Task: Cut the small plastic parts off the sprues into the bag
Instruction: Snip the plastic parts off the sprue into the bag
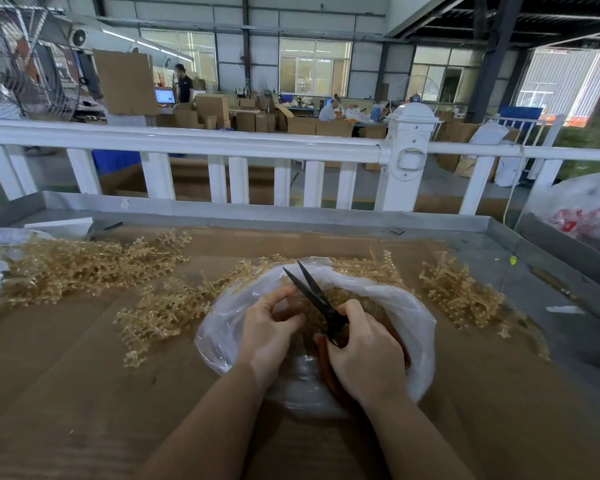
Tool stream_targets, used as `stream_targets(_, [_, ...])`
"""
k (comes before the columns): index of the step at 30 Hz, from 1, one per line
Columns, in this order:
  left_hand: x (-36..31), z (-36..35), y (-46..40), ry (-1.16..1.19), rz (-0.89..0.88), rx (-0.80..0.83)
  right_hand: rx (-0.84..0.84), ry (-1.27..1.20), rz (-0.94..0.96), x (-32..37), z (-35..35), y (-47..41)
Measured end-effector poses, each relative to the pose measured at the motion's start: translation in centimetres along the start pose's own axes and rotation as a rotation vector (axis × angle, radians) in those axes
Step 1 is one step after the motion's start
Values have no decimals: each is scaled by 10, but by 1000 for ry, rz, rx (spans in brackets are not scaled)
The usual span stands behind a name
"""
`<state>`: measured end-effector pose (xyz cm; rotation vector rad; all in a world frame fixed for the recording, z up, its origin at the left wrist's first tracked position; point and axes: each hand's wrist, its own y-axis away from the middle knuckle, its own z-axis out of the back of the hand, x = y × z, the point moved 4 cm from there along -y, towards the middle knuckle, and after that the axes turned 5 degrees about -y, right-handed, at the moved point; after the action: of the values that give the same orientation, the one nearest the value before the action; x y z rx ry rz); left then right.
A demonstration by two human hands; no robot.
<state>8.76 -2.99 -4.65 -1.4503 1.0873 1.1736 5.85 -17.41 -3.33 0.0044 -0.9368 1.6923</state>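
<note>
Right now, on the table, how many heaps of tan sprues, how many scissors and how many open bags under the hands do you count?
Heaps of tan sprues: 4
Scissors: 1
Open bags: 1
Total: 6

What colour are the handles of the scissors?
Red-orange handles on the scissors, with black blades; seen in the head view.
</note>
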Motion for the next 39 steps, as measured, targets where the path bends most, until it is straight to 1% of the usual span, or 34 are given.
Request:
stream_targets(2, [-2,-1,2,-18,-5,6,-13,-8,-1,0,1,1])
stream_targets(6, [-3,2,2,47,6,-20,-60,-52,7,-1,2,2])
stream_targets(10, [-2,5,0,-7,-30,-58,-96,-77,22,-2,3,3])
stream_targets(15, [-3,2,0,107,0,-40,-110,-84,32,-1,4,3])
stream_targets(17, [-4,2,1,60,-1,-37,-114,-87,34,-1,4,3])
stream_targets(23, [-12,-4,5,-198,-65,28,-123,-95,43,-1,5,4])
stream_targets(30, [-8,-8,5,-276,-36,72,-102,-115,35,-1,4,3])
stream_targets(32, [-9,-9,4,-256,-63,66,-108,-114,37,-1,4,3])
stream_targets(35, [-9,-5,2,-210,-105,3,-110,-113,37,-2,4,4])
stream_targets(37, [-4,-2,0,-82,-46,-25,-116,-109,37,-2,4,4])
stream_targets(39, [2,-1,-2,118,58,-36,-119,-105,38,-3,3,4])
